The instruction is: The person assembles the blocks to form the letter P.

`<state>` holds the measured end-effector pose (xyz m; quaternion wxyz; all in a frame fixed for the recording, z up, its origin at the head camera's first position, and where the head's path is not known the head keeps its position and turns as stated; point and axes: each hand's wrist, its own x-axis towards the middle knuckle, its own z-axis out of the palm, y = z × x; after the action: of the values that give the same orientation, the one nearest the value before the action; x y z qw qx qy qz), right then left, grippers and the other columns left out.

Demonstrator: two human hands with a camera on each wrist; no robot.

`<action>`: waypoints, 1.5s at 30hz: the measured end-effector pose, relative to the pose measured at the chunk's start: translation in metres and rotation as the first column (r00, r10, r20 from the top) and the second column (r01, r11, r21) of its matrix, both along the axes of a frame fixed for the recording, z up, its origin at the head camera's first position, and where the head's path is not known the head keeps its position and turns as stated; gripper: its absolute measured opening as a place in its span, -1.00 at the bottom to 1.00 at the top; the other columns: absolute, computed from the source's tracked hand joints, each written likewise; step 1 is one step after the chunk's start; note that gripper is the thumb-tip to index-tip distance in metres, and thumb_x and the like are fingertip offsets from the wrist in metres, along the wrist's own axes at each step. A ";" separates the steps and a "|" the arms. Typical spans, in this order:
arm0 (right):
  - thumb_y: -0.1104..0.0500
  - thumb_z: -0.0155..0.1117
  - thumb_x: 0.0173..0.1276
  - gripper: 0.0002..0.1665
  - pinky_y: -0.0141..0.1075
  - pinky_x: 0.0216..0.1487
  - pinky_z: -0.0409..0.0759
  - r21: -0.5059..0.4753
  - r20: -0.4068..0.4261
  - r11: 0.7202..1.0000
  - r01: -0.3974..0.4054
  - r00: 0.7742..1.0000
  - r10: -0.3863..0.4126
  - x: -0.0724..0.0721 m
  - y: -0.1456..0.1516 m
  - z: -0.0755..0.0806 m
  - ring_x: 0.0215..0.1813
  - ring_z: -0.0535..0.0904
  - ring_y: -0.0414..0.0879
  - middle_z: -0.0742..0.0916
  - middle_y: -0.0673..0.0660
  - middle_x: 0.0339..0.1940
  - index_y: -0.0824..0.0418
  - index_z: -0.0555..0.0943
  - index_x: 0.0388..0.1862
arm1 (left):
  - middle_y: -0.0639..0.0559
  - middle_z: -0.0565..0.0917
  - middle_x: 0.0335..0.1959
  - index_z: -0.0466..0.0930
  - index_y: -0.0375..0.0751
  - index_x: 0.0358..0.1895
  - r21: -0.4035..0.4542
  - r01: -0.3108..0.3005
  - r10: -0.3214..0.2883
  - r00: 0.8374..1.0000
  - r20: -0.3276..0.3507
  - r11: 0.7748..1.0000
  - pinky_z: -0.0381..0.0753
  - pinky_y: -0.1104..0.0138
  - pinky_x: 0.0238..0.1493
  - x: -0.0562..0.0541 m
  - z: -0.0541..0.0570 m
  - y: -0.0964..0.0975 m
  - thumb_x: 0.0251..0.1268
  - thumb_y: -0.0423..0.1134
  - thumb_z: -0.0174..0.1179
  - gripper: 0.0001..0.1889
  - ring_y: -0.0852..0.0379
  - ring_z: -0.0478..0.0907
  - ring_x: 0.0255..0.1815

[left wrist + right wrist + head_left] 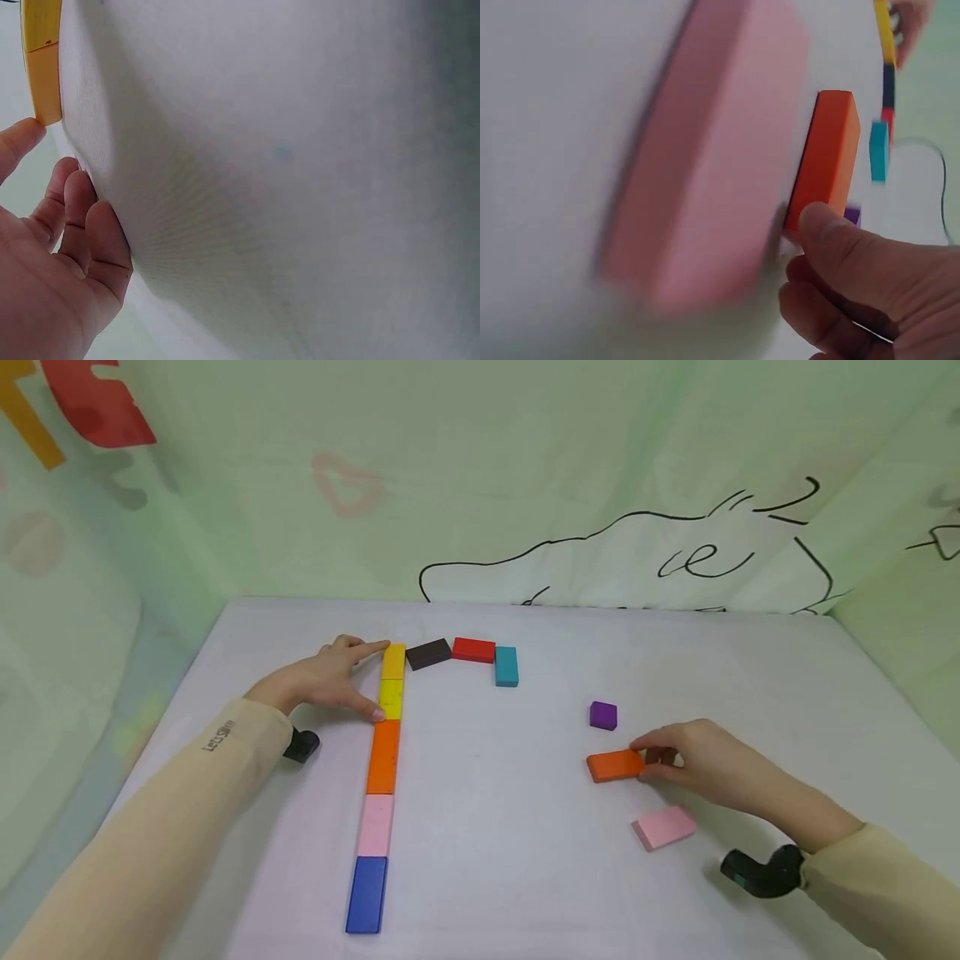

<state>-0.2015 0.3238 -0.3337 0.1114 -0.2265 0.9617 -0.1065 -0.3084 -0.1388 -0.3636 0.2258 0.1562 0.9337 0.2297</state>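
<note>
Right hand [705, 766] and left hand [322, 681] are set well apart over a white table [480, 877], where a column [384, 758] of five blocks is laid end to end, a blue block [367, 895] nearest. At its far end, two yellow blocks [392, 697] are touched by the left thumb and index finger, spread apart; nothing is gripped there. Well to the column's right, an orange block [611, 766] is pinched at its right end between right thumb and fingers; whether it is raised cannot be told. By its look, it is judged light and stiff, perhaps painted wood, unlikely to be broken by a drop, though its smooth faces could be lost from a loose pinch. It is best taken by its long sides near the middle; by an end hold, the other end is left free to swing. A pink block [666, 828] is seen near it, closer to the camera. From the column's far end a black block [428, 654], red block [473, 650] and teal block [506, 667] are strung rightward. Smallest, a purple cube [603, 716] is shown just beyond the orange block.
</note>
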 end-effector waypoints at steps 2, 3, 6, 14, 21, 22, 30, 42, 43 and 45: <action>0.21 0.54 0.22 -0.65 -0.31 -0.22 0.71 0.014 0.013 0.999 -0.049 0.999 0.048 -0.007 -0.021 0.003 -0.30 0.64 -0.24 0.78 -0.09 -0.35 0.28 0.75 -0.02 | -0.38 -0.04 0.61 -0.04 0.02 0.68 0.006 0.000 0.000 1.000 -0.004 1.000 0.16 -0.39 0.46 0.000 -0.001 0.000 0.07 0.11 0.53 0.17 -0.43 0.03 0.55; 0.22 0.53 0.24 -0.67 -0.30 -0.22 0.72 0.017 0.017 0.998 -0.068 0.998 0.068 -0.012 -0.032 0.004 -0.31 0.64 -0.23 0.78 -0.08 -0.36 0.27 0.75 -0.01 | -0.39 -0.04 0.60 -0.04 0.02 0.68 0.009 0.001 -0.001 1.000 -0.004 1.000 0.15 -0.39 0.46 -0.001 -0.001 -0.001 0.07 0.11 0.53 0.17 -0.43 0.03 0.55; 0.25 0.48 0.29 -0.68 -0.33 -0.24 0.70 0.015 0.036 0.995 -0.096 0.995 0.095 -0.025 -0.062 0.004 -0.36 0.60 -0.23 0.77 -0.04 -0.39 0.27 0.73 0.02 | -0.38 -0.04 0.61 -0.04 0.02 0.68 0.015 0.000 0.000 1.000 0.001 1.000 0.15 -0.39 0.46 -0.001 -0.003 -0.001 0.08 0.10 0.53 0.16 -0.42 0.03 0.55; 0.29 0.37 0.40 -0.56 -0.38 -0.30 0.64 -0.023 0.055 1.000 -0.015 0.998 0.017 -0.045 -0.095 0.002 -0.37 0.56 -0.16 0.76 0.08 -0.35 0.29 0.62 0.24 | -0.36 -0.07 0.63 -0.05 0.07 0.68 0.011 -0.006 0.006 1.000 0.010 1.000 0.15 -0.37 0.48 -0.004 -0.002 0.004 0.08 0.11 0.52 0.16 -0.39 0.01 0.57; 0.06 0.43 0.36 -0.32 -0.16 -0.11 0.70 -0.061 -0.017 0.990 0.130 0.991 -0.132 -0.024 -0.106 -0.008 -0.19 0.62 -0.03 0.74 0.26 -0.05 0.42 0.51 0.33 | -0.35 -0.05 0.62 -0.05 0.08 0.68 0.002 0.002 -0.002 1.000 -0.001 1.000 0.18 -0.35 0.48 -0.006 0.002 0.004 0.09 0.11 0.51 0.15 -0.37 0.04 0.55; -0.01 0.46 0.33 -0.25 -0.13 -0.10 0.71 -0.056 -0.033 0.987 0.153 0.987 -0.155 -0.021 -0.109 -0.010 -0.17 0.62 -0.01 0.72 0.29 -0.01 0.43 0.51 0.33 | -0.35 -0.05 0.62 -0.04 0.08 0.68 0.001 -0.002 0.002 1.000 0.002 1.000 0.18 -0.35 0.48 -0.006 0.002 0.004 0.10 0.10 0.52 0.15 -0.37 0.04 0.55; -0.17 0.59 0.15 -0.08 -0.04 0.00 0.74 -0.043 -0.076 0.966 0.257 0.963 -0.259 -0.016 -0.125 -0.020 -0.01 0.61 0.12 0.62 0.36 0.14 0.36 0.54 0.32 | -0.35 -0.07 0.63 -0.05 0.08 0.68 -0.007 -0.024 0.024 0.999 0.025 1.000 0.16 -0.37 0.48 -0.004 -0.001 0.001 0.09 0.09 0.52 0.15 -0.38 0.01 0.57; 0.03 0.51 0.28 -0.36 -0.29 -0.23 0.58 -0.127 0.019 0.955 0.268 0.963 -0.267 -0.027 -0.130 -0.019 -0.16 0.55 0.00 0.67 0.29 0.05 0.34 0.60 0.24 | -0.35 -0.07 0.63 -0.04 0.08 0.68 -0.006 -0.020 0.020 1.000 0.016 1.000 0.15 -0.38 0.48 -0.005 -0.001 -0.001 0.10 0.09 0.51 0.14 -0.40 0.00 0.57; 0.03 0.50 0.29 -0.36 -0.31 -0.25 0.56 -0.131 0.025 0.953 0.272 0.962 -0.271 -0.029 -0.131 -0.019 -0.17 0.55 0.00 0.67 0.30 0.05 0.34 0.60 0.24 | -0.35 -0.06 0.63 -0.04 0.08 0.68 -0.003 -0.018 0.018 1.000 0.015 1.000 0.15 -0.37 0.48 -0.005 -0.001 -0.001 0.10 0.09 0.52 0.14 -0.40 0.01 0.57; 0.04 0.50 0.30 -0.36 -0.33 -0.26 0.54 -0.135 0.032 0.949 0.284 0.959 -0.282 -0.030 -0.132 -0.020 -0.19 0.56 -0.01 0.67 0.30 0.06 0.33 0.59 0.26 | -0.34 -0.05 0.62 -0.04 0.08 0.68 0.002 -0.012 0.012 1.000 0.012 1.000 0.15 -0.37 0.48 -0.005 -0.001 -0.001 0.10 0.10 0.52 0.14 -0.40 0.02 0.56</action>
<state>-0.2314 0.1920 -0.3534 0.0850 -0.0928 0.9739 -0.1890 -0.3130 -0.1393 -0.3647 0.2297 0.1496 0.9330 0.2331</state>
